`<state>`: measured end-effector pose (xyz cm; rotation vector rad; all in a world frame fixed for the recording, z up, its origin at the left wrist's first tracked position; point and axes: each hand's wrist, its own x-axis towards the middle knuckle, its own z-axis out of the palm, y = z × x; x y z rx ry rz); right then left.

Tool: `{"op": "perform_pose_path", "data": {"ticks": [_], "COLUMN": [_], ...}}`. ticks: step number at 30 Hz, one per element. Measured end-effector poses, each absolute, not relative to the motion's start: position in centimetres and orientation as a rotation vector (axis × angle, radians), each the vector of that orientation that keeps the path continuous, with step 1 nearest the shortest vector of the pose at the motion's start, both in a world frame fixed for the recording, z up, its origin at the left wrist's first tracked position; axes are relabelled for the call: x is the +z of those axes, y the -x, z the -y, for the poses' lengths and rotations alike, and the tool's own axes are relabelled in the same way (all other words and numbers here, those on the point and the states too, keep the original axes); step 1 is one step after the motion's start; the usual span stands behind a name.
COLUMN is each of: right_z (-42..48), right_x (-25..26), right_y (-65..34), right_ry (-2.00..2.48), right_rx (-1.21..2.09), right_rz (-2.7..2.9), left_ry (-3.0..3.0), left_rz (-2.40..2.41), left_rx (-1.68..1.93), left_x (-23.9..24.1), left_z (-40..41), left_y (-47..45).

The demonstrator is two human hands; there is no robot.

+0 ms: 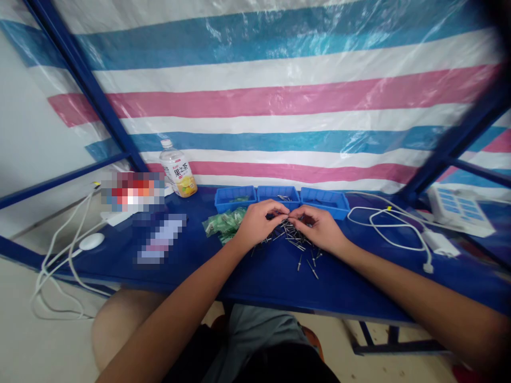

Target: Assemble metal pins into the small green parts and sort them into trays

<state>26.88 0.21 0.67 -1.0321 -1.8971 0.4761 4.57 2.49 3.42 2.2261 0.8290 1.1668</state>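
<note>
- Head view: the left hand [259, 223] and right hand [322, 227] are held fingertip to fingertip; whether anything is pinched cannot be told.
- Metal pins [294, 243] are heaped beneath, on the blue table [263, 282], before the blue bins [233, 204]; green packets [228, 224] are set beside the left hand.
- Single-piece handling is judged to be in hand.
- Fine, steady fingertip control seems called for next.

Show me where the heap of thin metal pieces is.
In the head view, the metal heap lies on the blue table by the left hand and right hand, right of the green packets, before the middle blue tray.
</note>
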Motion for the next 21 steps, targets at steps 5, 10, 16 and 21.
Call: {"op": "perform_pose_path", "data": {"ticks": [5, 10, 16, 21], "right_z": [-0.25, 0.11, 0.25, 0.12], "right_x": [0.65, 1.21, 1.43, 1.2], "right_y": [-26.95, -26.85, -26.8, -26.85], "right_ry": [1.022, 0.956, 0.944, 0.919], "right_rx": [0.483, 0.446, 0.469, 0.472], "right_rz": [1.982, 2.085, 2.089, 2.108], "left_ry": [-2.197, -2.116, -2.203, -2.21], "left_rz": [-0.785, -0.735, -0.744, -0.72], "left_rx": [1.104, 1.151, 1.155, 1.085], "left_x": [3.41, 3.1, 3.14, 3.52], "left_z": [-2.29, -2.33, -2.24, -2.06], "left_y": [-4.7, -4.92, -4.81, -4.65]}}
